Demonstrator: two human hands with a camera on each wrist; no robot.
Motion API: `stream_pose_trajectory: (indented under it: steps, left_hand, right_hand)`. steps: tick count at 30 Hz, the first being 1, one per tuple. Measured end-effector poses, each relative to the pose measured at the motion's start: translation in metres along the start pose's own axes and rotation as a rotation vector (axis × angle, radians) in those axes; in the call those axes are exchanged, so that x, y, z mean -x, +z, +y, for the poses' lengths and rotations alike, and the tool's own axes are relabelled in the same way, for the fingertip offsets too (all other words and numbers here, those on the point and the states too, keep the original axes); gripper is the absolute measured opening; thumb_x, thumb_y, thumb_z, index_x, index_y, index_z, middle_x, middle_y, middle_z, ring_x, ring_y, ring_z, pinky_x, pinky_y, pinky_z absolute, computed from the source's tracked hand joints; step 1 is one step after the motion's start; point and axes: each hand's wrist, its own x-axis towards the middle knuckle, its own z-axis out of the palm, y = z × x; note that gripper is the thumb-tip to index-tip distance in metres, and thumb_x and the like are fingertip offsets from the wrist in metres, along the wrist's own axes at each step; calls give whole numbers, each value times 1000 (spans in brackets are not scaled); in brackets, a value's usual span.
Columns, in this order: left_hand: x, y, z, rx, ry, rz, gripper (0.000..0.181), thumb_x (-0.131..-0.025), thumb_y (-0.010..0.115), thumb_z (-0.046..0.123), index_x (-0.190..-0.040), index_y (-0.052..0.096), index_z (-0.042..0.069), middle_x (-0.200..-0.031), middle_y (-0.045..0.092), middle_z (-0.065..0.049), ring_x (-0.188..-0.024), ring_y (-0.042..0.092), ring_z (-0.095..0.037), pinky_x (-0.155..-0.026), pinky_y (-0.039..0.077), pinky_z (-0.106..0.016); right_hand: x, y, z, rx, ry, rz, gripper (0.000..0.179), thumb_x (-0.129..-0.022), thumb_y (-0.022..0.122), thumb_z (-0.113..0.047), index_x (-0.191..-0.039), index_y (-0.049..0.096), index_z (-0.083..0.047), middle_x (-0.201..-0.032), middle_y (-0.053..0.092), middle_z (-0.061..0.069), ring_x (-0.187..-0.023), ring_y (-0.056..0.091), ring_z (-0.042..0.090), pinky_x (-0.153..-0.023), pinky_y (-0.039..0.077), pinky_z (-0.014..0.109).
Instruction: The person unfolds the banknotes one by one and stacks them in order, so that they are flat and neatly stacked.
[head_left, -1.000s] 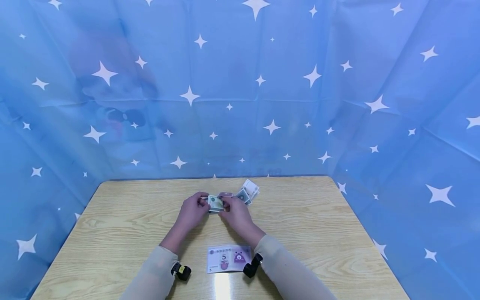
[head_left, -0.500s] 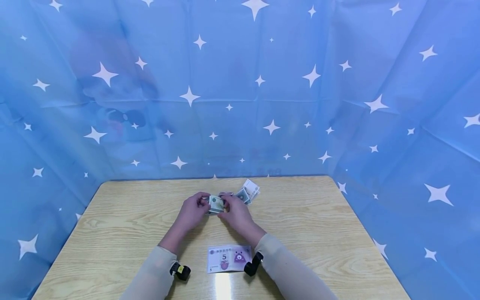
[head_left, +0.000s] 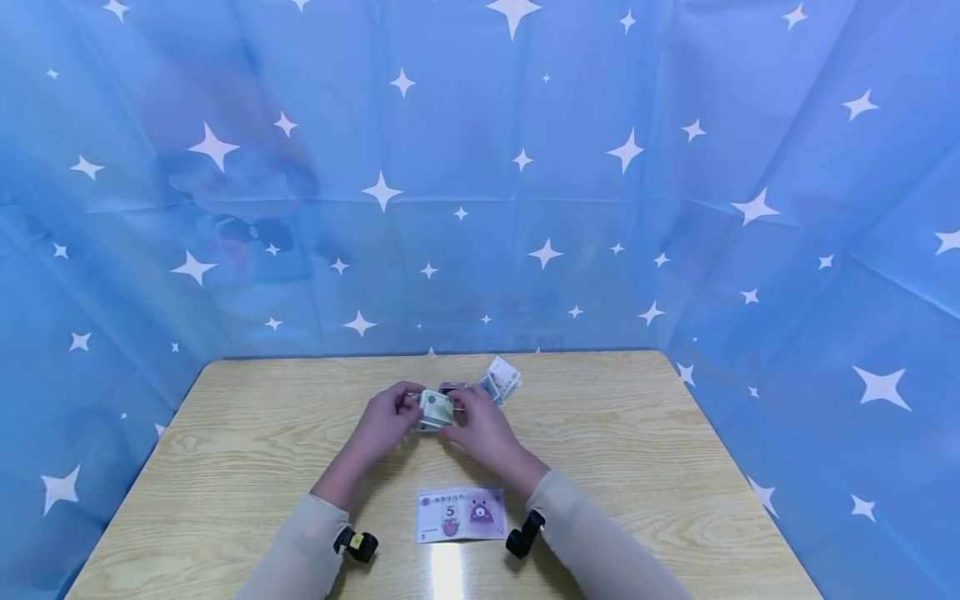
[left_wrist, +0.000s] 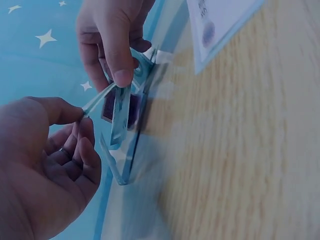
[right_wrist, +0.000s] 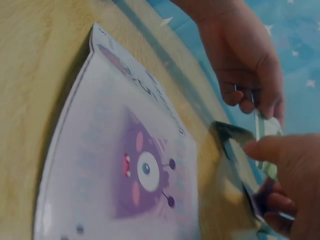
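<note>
Green play banknotes (head_left: 437, 409) are held up between my two hands near the back of the table. My left hand (head_left: 385, 422) pinches the left edge of a note with thumb and index finger, as the left wrist view shows. My right hand (head_left: 487, 432) grips the right side, its thumb (left_wrist: 122, 76) flat against a folded note (left_wrist: 120, 117). Beneath the hands a bent teal note (left_wrist: 120, 177) stands up from the table. A small dark purple piece (head_left: 453, 387) shows just behind the held notes, partly hidden by the right hand.
A purple 5 play banknote (head_left: 462, 516) lies flat between my forearms on the wooden table (head_left: 637, 467). Several white and teal notes (head_left: 501, 377) overlap right of the right hand, near the back edge. A blue star-patterned curtain (head_left: 480, 167) hangs around the table.
My right hand and forearm have shifted slightly to the right, and more of the top green note shows between the hands. The left hand has barely moved.
</note>
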Motion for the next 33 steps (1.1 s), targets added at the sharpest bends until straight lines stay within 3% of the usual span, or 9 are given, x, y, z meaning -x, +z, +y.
stream_pose_trajectory:
  steps: [7, 13, 18, 22, 27, 33]
  left_hand:
    - [9, -2, 11, 39, 39, -23, 37, -104, 73, 2, -141, 70, 7, -100, 66, -5, -86, 60, -20, -70, 52, -27]
    - [17, -2, 17, 95, 60, -47, 38, -103, 72, 1, -140, 70, 8, -101, 68, -7, -88, 62, -22, -71, 53, -28]
    - [23, 0, 22, 166, 37, -63, 38, -103, 70, -2, -141, 69, 7, -103, 69, -9, -86, 64, -22, -73, 60, -37]
    - [28, 2, 26, 215, 34, -78, 40, -102, 68, -6, -141, 67, 3, -103, 68, -12, -87, 68, -21, -81, 64, -44]
    - [31, 4, 27, 262, 54, -99, 41, -101, 68, -8, -141, 65, -2, -103, 68, -14, -86, 69, -21, -78, 63, -34]
    - [33, 5, 27, 278, 59, -106, 41, -100, 69, -6, -141, 64, -2, -104, 68, -14, -86, 69, -19, -76, 61, -32]
  right_hand:
    - [13, -18, -2, 12, -106, -2, 65, -90, 94, -24, -146, 64, -9, -135, 58, 4, -116, 65, 26, -103, 58, 41]
    - [20, -28, -3, -5, -161, -22, 63, -90, 93, -22, -143, 61, -14, -142, 60, 0, -134, 62, 31, -115, 52, 48]
    - [26, -34, -1, -22, -209, -20, 60, -90, 92, -23, -141, 61, -19, -143, 61, -4, -138, 58, 19, -117, 50, 46]
    - [29, -38, 0, -43, -243, -28, 62, -89, 92, -22, -142, 59, -18, -146, 62, -2, -141, 56, 21, -118, 49, 49]
    - [35, -41, 1, -98, -260, -46, 66, -89, 90, -19, -146, 56, -19, -148, 62, 1, -145, 55, 26, -120, 46, 55]
    - [37, -43, 2, -129, -269, -45, 64, -89, 91, -15, -143, 57, -22, -146, 65, -1, -145, 56, 26, -121, 45, 54]
